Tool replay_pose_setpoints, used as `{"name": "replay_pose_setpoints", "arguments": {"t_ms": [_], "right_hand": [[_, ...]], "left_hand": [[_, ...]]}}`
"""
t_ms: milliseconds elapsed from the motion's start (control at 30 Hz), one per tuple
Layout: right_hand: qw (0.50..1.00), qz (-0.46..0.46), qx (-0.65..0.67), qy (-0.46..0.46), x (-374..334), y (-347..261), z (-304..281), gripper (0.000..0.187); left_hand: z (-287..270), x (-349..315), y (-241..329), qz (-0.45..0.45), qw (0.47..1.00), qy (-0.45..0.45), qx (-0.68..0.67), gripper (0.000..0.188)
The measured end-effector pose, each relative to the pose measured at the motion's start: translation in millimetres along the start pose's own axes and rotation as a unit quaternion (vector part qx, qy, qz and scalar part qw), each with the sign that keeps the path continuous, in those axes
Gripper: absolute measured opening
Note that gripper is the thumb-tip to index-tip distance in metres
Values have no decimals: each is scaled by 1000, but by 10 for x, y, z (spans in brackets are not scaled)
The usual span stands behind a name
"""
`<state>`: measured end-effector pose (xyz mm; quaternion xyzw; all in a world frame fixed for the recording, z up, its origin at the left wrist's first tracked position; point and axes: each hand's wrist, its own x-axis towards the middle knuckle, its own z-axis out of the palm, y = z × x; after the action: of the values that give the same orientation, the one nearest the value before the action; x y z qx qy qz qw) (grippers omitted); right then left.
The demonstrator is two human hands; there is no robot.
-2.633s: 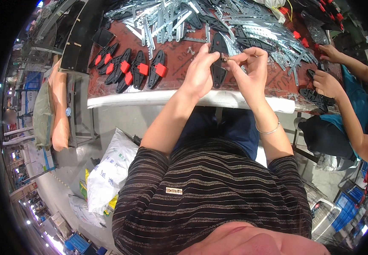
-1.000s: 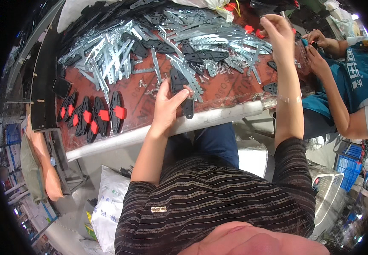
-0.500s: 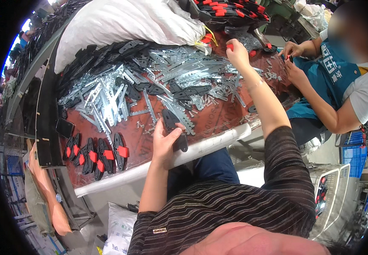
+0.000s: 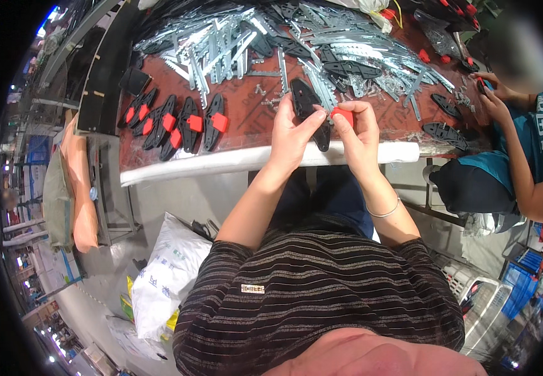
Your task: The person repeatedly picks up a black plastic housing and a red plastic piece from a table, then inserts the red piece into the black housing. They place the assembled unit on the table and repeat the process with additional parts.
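Observation:
My left hand is closed on a long black plastic casing half, held tilted above the table's near edge. Close beside it, my right hand pinches a small red plastic piece against the casing's right side. Whether the two parts are joined cannot be seen behind my fingers. Left of my hands lie several black casings with red pieces in a row. Beyond the hands spreads a heap of toothed metal strips, mixed with black casings and small springs.
A white padded roll runs along the near edge of the red-brown table. At the right, a co-worker's hands handle a small part. A white sack rests on the floor at lower left; blue crates stand at right.
My right hand has come back from the far right of the table with the red piece, meeting the casing in my left hand. The view has shifted, so the table sits higher.

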<state>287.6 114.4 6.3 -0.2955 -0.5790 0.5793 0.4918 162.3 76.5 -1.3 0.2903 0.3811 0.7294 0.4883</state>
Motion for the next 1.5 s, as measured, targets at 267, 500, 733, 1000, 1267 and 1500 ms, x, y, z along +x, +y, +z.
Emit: {"name": "replay_pose_setpoints", "arguments": {"t_ms": [267,500,733,1000,1267,1500], "right_hand": [[965,-156,-209,-3,-42,-39,26,14],[994,-49,-99,-26,-81,-70,12,14],[952,-186,-241,-43,-47,-90,26,10],[981,-22,-153,-119,13,-196,-58,8],[948,-187,-240,-89,-54,-197,14,8],[984,-42,-167,-52,-107,-171,84,12]], "left_hand": [[37,-118,31,33,997,-13,65,30],[61,-185,94,14,996,-38,80,30],[67,-200,129,-37,999,-29,12,29],[-26,-196,141,-106,993,-56,21,37],[5,-233,156,-159,985,-43,-52,30],[89,-253,66,-78,995,-50,-21,41]]}}
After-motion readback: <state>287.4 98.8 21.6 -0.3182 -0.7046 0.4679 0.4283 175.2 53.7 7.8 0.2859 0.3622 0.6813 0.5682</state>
